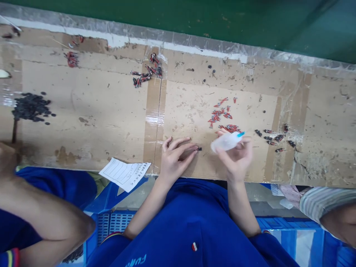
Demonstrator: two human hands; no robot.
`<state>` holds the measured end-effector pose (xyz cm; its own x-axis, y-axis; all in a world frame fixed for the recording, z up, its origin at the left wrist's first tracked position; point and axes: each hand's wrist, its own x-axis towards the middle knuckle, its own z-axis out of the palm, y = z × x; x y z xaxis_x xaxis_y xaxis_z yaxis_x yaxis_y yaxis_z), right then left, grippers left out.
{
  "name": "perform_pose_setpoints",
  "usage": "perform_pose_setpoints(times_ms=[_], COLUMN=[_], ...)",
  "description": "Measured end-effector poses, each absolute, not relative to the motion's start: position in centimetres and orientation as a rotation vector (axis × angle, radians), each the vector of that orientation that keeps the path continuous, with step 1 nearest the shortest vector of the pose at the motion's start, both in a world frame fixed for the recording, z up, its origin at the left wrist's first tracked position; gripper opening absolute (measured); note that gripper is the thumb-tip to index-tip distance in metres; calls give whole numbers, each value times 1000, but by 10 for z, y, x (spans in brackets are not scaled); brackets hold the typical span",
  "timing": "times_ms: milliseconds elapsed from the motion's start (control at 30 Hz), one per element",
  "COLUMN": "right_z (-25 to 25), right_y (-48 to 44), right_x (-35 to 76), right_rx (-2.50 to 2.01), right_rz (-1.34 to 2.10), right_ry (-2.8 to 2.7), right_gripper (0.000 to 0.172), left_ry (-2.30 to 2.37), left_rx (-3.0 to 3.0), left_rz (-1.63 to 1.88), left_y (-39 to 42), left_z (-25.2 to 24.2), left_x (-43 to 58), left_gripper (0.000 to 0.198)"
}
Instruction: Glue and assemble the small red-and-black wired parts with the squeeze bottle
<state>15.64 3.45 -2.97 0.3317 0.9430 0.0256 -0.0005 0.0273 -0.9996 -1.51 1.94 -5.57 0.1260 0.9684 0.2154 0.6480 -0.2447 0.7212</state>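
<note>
My left hand (175,155) rests low over the cardboard, thumb and forefinger pinched on a small black part (199,148). In my right hand (238,158) is a translucent white squeeze bottle (226,141) with a blue tip, tilted so the tip points up and right. Just beyond the bottle lies a loose heap of small red parts with metallic ends (218,115), and more red parts (232,128) sit close to my right fingers. Several black-and-red pieces (279,138) are scattered to the right of that hand.
Cardboard (116,122) covers the table, with a green surface (194,18) beyond it. At left are a pile of black discs (32,106) and a co-worker's arm (47,215). More black-and-red pieces (145,77) lie at the back. A paper slip (125,173) overhangs the front edge.
</note>
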Motion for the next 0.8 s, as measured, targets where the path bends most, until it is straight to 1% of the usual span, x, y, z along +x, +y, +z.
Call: perform_pose_setpoints(times_ms=[67, 133, 233, 333, 400, 433, 500, 533, 633, 700, 800], right_z=[-26, -28, -35, -36, -34, -33, -34, -37, -47, -51, -51], right_y=[46, 56, 62, 57, 49, 44, 38, 36, 35, 38, 42], right_x=[139, 123, 109, 118, 135, 145, 164, 172, 182, 181, 176], right_rx=[-1319, -1393, -1556, -1590, -1610, -1639, -1718, -1758, -1848, -1863, -1836], right_rz=[990, 1015, 1028, 971, 834, 729, 496, 393, 207, 170, 176], right_ry=[-1161, -1292, -1405, -1464, -1499, -1518, -1552, -1568, -1634, -1678, -1729], right_gripper=[41, 40, 40, 42, 40, 34, 13, 8, 8, 7, 11], left_ry=[1559, 1567, 1548, 1534, 1544, 1546, 1539, 1530, 1493, 1447, 1406], left_rx=[1962, 1969, 1977, 1975, 1963, 1957, 1952, 1954, 1953, 1911, 1719], left_rz=[941, 960, 1003, 1006, 992, 989, 997, 1009, 1068, 1131, 1221], left_y=[18, 17, 15, 15, 16, 16, 17, 18, 19, 18, 13], left_z=[-59, -64, -68, -68, -66, -65, -62, -61, -60, -60, -59], left_x=[-16, -17, -19, -19, -18, -17, -16, -15, -15, -14, -13], left_gripper=[9, 9, 4, 6, 8, 8, 6, 5, 5, 6, 11])
